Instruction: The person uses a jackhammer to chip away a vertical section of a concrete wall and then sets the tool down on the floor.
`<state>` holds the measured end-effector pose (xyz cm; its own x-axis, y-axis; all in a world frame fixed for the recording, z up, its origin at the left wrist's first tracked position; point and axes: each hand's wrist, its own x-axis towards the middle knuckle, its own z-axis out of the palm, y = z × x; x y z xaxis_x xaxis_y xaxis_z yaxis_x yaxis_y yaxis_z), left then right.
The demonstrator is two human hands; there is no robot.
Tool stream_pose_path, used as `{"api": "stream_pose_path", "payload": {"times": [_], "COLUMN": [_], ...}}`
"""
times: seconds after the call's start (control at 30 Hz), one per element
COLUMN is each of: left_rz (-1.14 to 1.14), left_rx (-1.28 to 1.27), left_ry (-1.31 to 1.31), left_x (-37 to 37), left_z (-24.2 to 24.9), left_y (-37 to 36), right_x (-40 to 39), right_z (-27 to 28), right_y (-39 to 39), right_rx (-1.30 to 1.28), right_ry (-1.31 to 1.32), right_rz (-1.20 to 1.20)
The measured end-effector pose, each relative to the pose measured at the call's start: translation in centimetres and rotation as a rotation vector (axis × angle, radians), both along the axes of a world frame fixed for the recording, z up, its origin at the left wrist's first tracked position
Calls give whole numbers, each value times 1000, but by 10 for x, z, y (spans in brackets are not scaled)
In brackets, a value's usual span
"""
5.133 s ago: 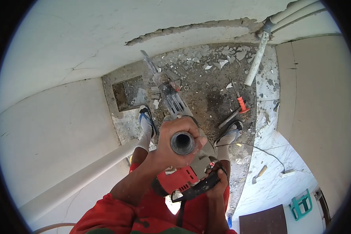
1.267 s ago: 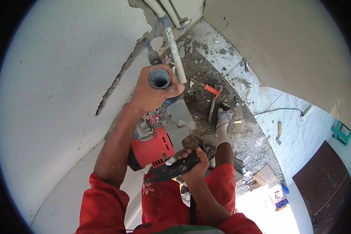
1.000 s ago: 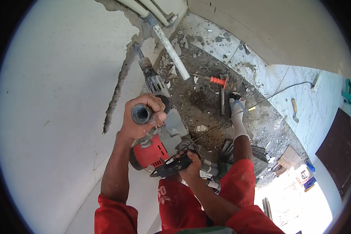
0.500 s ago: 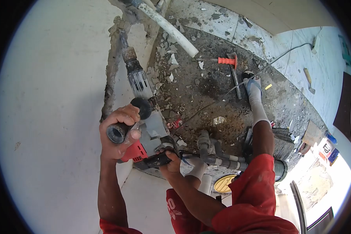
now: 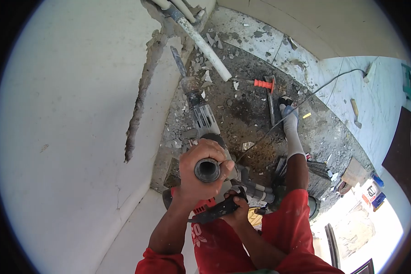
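A demolition hammer [image 5: 204, 119] with a grey body and red rear is held across my front. My left hand [image 5: 201, 171] is wrapped round its round side handle, whose hollow end faces the camera. My right hand [image 5: 237, 210] grips the black rear handle. The flat chisel bit [image 5: 178, 61] points up and away, apart from the wall groove [image 5: 140, 105]. That rough groove runs down the white wall [image 5: 77, 118] to the left of the tool.
White pipe [image 5: 205, 50] juts from the wall at the top. On the rubble-strewn floor lie an orange-gripped chisel [image 5: 263, 84] and a hammer [image 5: 273, 102]. A cable [image 5: 306, 101] crosses near my foot [image 5: 289, 112]. Grey pipes [image 5: 255, 189] stand beside the tool.
The power tool and both my hands have moved right, away from the wall. Its bit has left the groove, and the groove's full lower end now shows.
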<state>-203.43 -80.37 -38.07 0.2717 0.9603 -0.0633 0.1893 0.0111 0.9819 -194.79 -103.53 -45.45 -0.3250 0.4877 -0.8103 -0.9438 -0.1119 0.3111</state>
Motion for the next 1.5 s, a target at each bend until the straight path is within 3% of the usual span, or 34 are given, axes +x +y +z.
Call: {"api": "stream_pose_path", "payload": {"times": [0.17, 0.37, 0.47, 0.63, 0.77, 0.87, 1.0, 1.07, 1.2, 1.23, 1.33, 1.4, 1.47, 1.5], "left_rz": [17, 141, 85, -95, -160, -212, -156, -161, -407, -461, -282, -208, -96, -79], "left_rx": [-70, -68, -110, 65, 122, 76, 12, 10, -2, 14, -56, -112, -94, -66], "left_ry": [67, 178, 303, 359, 326, 260, 74, 108, 397, 414, 199, 175, 150, 103], "left_x": [6, -10, -1, -23, -42, -81, -134, -141, -84, -73, -57, -41, -23, -21], "left_z": [-1, 7, -4, -41, -54, -47, -32, -25, -1, 5, 15, 18, 13, 7], "left_y": [-11, 5, 12, 13, 18, 23, 25, 19, -3, -13, -34, -48, -52, -54], "right_x": [-14, -9, -22, -44, -76, -119, -178, -193, -195, -176, -145, -94, -36, -20], "right_z": [-5, -10, -28, -81, -95, -91, -93, -79, -26, 14, 15, 10, 1, -5], "right_y": [-23, 6, 5, 18, 36, 37, 25, 13, -25, -14, -67, -68, -59, -53], "right_rx": [-1, 8, -23, -71, -130, -99, 74, 156, 125, 37, 54, -69, 12, -38], "right_ry": [104, 149, 212, 181, 106, 117, 55, 206, 609, 476, 363, 32, -36, -51], "right_rz": [-74, 16, 25, 84, 86, -53, -128, -123, -152, -117, -197, -47, 79, 29]}}
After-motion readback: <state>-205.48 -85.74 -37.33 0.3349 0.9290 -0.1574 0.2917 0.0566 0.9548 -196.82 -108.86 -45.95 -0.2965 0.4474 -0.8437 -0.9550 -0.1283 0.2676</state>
